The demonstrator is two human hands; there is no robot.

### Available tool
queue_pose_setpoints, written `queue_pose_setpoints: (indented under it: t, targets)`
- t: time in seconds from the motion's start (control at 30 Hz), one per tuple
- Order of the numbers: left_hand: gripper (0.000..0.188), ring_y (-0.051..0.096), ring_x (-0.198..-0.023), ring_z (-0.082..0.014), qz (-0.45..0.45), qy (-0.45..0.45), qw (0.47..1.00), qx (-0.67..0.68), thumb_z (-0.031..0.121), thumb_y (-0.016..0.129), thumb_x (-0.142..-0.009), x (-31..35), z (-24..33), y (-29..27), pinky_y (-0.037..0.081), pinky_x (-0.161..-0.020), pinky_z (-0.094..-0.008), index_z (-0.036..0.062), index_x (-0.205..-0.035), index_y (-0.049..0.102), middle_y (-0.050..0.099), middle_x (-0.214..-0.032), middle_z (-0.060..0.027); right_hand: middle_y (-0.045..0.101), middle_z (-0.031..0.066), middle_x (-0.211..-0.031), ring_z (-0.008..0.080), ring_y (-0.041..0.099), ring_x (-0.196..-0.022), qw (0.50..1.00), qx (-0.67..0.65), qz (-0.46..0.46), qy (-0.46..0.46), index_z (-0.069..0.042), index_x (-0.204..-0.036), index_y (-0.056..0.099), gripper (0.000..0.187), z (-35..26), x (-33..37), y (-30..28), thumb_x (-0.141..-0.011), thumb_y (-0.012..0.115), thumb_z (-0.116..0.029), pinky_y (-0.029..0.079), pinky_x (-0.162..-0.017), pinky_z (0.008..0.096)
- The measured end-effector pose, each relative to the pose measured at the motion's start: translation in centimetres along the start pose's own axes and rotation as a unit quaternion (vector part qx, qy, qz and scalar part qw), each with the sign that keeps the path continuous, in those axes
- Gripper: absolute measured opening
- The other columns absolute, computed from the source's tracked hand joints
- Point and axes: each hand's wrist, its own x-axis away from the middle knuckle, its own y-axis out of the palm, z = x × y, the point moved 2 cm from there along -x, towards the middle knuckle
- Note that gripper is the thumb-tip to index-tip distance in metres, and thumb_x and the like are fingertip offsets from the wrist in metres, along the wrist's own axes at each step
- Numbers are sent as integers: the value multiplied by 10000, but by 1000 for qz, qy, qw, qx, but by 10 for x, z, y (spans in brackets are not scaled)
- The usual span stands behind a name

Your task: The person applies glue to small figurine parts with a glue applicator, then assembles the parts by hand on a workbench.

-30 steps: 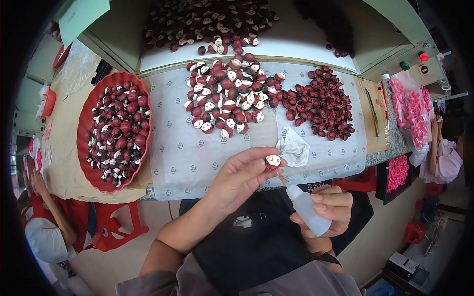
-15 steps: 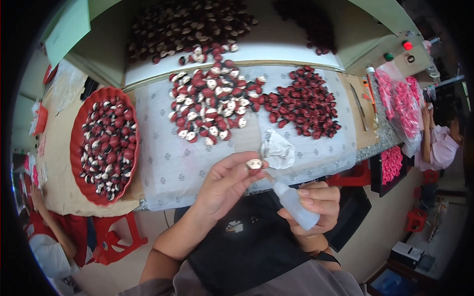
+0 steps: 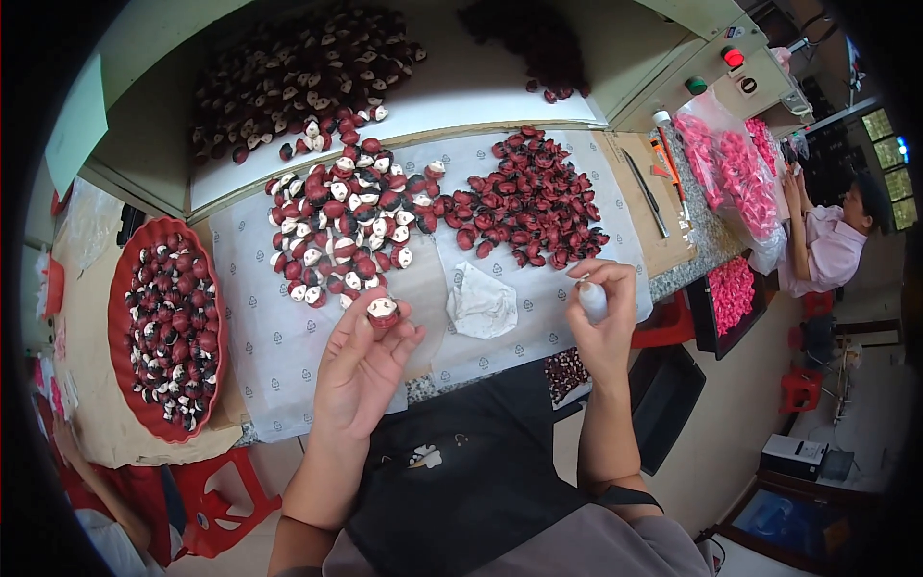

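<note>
Between the thumb and fingers of my left hand (image 3: 358, 370) is a small red-and-white doll head (image 3: 383, 310), its pale side turned up. My right hand (image 3: 608, 332) is closed around a small white squeeze bottle (image 3: 592, 302), held over the right part of the paper and well apart from the doll head. A crumpled white cloth (image 3: 482, 301) lies between my hands. Just beyond my left hand spreads a pile of finished-looking red and white heads (image 3: 341, 221). Beyond my right hand lies a heap of dark red hollow pieces (image 3: 538, 197).
At the left stands a red scalloped tray (image 3: 121, 337) full of similar heads. Tweezers (image 3: 646, 192) and an orange-handled tool (image 3: 670, 163) lie right of the paper. Pink pieces fill a plastic bag (image 3: 735, 183) and a black tray (image 3: 705, 322). Other people sit at both sides.
My hands have moved apart. The bottle has swung away from the doll head, to the right and farther out, and its tilt has changed. The whole view has shifted too.
</note>
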Motion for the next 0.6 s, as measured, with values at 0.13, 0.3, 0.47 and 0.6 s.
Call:
queue_pose_setpoints:
  t: [0.13, 0.3, 0.47, 0.6]
  targets:
    - [292, 541, -857, -182, 17, -5, 1000, 0, 132, 456, -834, 1, 0, -1, 381, -877, -369, 22, -1105, 447, 536, -998, -141, 574, 118, -776, 186, 574, -719, 985, 164, -17, -51, -15, -770, 381, 294, 1, -12, 18, -628, 627, 59, 443, -647, 259]
    - [299, 538, -849, -177, 20, 2, 1000, 3, 140, 462, -832, -1, 2, 0, 380, -877, -365, 21, -1106, 444, 538, -991, -136, 572, 111, -763, 217, 572, -715, 974, 215, -34, -64, 5, -765, 477, 196, 0, -17, 18, -630, 609, 55, 443, -642, 271]
    - [320, 521, -887, -173, 35, -30, 999, -21, 168, 484, -824, -8, 0, 7, 375, -877, -349, 19, -1104, 439, 531, -997, -121, 595, 59, -799, 111, 552, -762, 988, -50, -124, 83, 3, -852, 572, 228, -16, -6, 19, -637, 607, 71, 438, -666, 259]
    - [350, 494, -945, -161, 6, -33, 999, -16, 200, 501, -819, -23, -18, 28, 374, -869, -289, 24, -1113, 430, 522, -1010, -111, 594, 75, -791, 134, 562, -759, 929, -251, -238, 130, 8, -814, 583, 197, -49, 19, 60, -630, 613, 73, 436, -681, 248]
